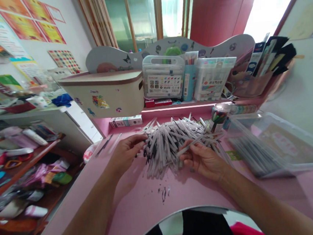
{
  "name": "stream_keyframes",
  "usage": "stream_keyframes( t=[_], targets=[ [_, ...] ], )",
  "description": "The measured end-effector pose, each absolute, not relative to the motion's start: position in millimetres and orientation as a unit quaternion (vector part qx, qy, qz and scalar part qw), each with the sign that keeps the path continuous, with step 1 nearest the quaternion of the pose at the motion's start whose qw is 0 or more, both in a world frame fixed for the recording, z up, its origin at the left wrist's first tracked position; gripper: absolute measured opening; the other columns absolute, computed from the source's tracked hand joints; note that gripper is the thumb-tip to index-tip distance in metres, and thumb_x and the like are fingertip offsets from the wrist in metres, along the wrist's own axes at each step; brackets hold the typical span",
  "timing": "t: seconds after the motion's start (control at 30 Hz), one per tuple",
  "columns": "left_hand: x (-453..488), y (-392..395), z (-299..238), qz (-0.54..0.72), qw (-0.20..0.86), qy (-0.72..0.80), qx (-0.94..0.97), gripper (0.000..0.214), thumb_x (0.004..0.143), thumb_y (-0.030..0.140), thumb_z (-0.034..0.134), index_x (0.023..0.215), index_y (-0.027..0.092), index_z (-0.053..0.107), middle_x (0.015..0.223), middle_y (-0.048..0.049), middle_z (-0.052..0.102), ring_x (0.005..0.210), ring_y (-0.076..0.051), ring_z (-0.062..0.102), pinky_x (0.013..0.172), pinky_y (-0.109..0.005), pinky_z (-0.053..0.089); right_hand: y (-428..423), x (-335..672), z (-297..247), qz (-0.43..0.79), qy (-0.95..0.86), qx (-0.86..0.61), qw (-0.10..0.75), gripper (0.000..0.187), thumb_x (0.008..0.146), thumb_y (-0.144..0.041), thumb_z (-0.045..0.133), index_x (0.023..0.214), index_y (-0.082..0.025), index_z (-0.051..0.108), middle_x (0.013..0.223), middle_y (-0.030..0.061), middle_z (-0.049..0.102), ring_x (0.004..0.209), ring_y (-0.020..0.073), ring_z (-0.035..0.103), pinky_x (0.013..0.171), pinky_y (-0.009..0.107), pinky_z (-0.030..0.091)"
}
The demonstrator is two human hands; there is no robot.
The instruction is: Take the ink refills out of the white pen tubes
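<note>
A large heap of thin whitish tubes (166, 142), many with dark ends, lies on the pink desk; they look like pen barrels. My right hand (201, 157) is closed at the heap's right front, with one whitish tube (186, 149) between thumb and fingers. At the heap's left edge, my left hand (129, 149) has thumb and fingertips drawn together by the dark tube ends. Whatever those fingertips hold is too small to make out. Small black bits (164, 193) are scattered on the desk before the heap.
To the right stands a clear plastic bin (277, 168) with many grey tubes inside. A jar of pens (219, 116) is behind the heap. The shelf above holds a cream lidded box (110, 96), marker cases (163, 78) and a pen holder (250, 84). Two thin sticks (104, 145) lie at left.
</note>
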State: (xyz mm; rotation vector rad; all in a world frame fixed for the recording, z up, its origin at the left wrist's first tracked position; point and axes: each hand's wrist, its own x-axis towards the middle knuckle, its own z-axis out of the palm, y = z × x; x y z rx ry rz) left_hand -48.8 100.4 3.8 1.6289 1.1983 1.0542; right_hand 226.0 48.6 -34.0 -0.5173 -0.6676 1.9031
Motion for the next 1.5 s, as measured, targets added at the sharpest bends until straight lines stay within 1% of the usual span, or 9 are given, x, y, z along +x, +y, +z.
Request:
stream_keyframes(
  t=[0.1,0.2,0.37,0.6,0.8,0.97,1.17,1.33,1.5],
  targets=[
    [-24,85,5,0.44,0.53,0.424,0.588,0.023,0.069,0.03,0.077,0.088,0.017,0.071,0.08,-0.0032,0.073,0.067,-0.014,0.062,0.064,-0.027,0.05,49,225,-35,0.775,-0.269,-0.223,0.526,0.023,0.081,-0.022,0.076,0.097,-0.017,0.06,0.088,0.0056,0.076,0.076,0.0159,0.075,0.068,0.024,0.062],
    [-8,75,2,0.441,0.592,0.389,0.55,0.021,0.066,0.026,0.081,0.081,0.016,0.071,0.082,-0.0038,0.072,0.067,-0.013,0.062,0.062,-0.024,0.05,50,223,-35,0.764,-0.266,-0.229,0.541,0.023,0.08,-0.022,0.077,0.096,-0.017,0.062,0.084,0.0048,0.076,0.075,0.0161,0.075,0.069,0.024,0.062],
    [4,72,-8,0.481,0.61,0.372,0.508,0.022,0.062,0.022,0.085,0.079,0.016,0.072,0.066,0.0024,0.064,0.057,-0.008,0.054,0.052,-0.019,0.044,49,220,-34,0.756,-0.276,-0.236,0.545,0.023,0.079,-0.021,0.078,0.096,-0.016,0.064,0.084,0.007,0.077,0.077,0.0172,0.076,0.068,0.023,0.062],
    [11,68,-7,0.455,0.605,0.401,0.516,0.022,0.059,0.02,0.085,0.077,0.016,0.072,0.071,0.0003,0.069,0.064,-0.01,0.061,0.057,-0.019,0.046,48,216,-34,0.752,-0.287,-0.248,0.539,0.023,0.078,-0.021,0.078,0.097,-0.015,0.065,0.085,0.0094,0.077,0.079,0.0179,0.076,0.071,0.024,0.062],
    [10,67,-6,0.421,0.592,0.42,0.544,0.022,0.061,0.024,0.082,0.079,0.016,0.072,0.072,-0.0013,0.071,0.063,-0.012,0.063,0.06,-0.024,0.049,48,215,-37,0.747,-0.296,-0.251,0.54,0.023,0.079,-0.021,0.078,0.098,-0.014,0.065,0.086,0.0089,0.077,0.08,0.0182,0.076,0.07,0.024,0.062],
    [10,67,-9,0.409,0.55,0.432,0.586,0.021,0.064,0.029,0.079,0.08,0.016,0.071,0.074,-0.0036,0.072,0.065,-0.016,0.065,0.062,-0.027,0.051,49,215,-38,0.744,-0.314,-0.252,0.534,0.023,0.079,-0.021,0.078,0.097,-0.015,0.066,0.086,0.0086,0.077,0.079,0.017,0.076,0.072,0.025,0.062],
    [10,64,-6,0.394,0.494,0.452,0.629,0.016,0.069,0.026,0.072,0.082,0.017,0.073,0.075,-0.0047,0.074,0.067,-0.018,0.068,0.064,-0.029,0.053,48,213,-40,0.73,-0.34,-0.255,0.536,0.023,0.078,-0.024,0.08,0.096,-0.016,0.068,0.087,0.0083,0.078,0.078,0.0169,0.076,0.071,0.024,0.061],
    [9,61,-4,0.394,0.372,0.466,0.699,0.01,0.075,0.021,0.067,0.082,0.018,0.074,0.074,-0.0039,0.074,0.067,-0.018,0.066,0.063,-0.028,0.05,47,210,-41,0.708,-0.35,-0.274,0.549,0.024,0.077,-0.023,0.08,0.096,-0.015,0.069,0.088,0.0099,0.078,0.077,0.0175,0.076,0.07,0.025,0.061],
    [8,57,-5,0.413,0.263,0.446,0.749,0.01,0.076,0.017,0.067,0.082,0.021,0.075,0.078,-0.0039,0.074,0.073,-0.019,0.066,0.072,-0.031,0.051,46,208,-41,0.699,-0.342,-0.287,0.558,0.022,0.077,-0.022,0.08,0.095,-0.014,0.07,0.086,0.011,0.078,0.077,0.0186,0.075,0.066,0.026,0.061]
  ],
)
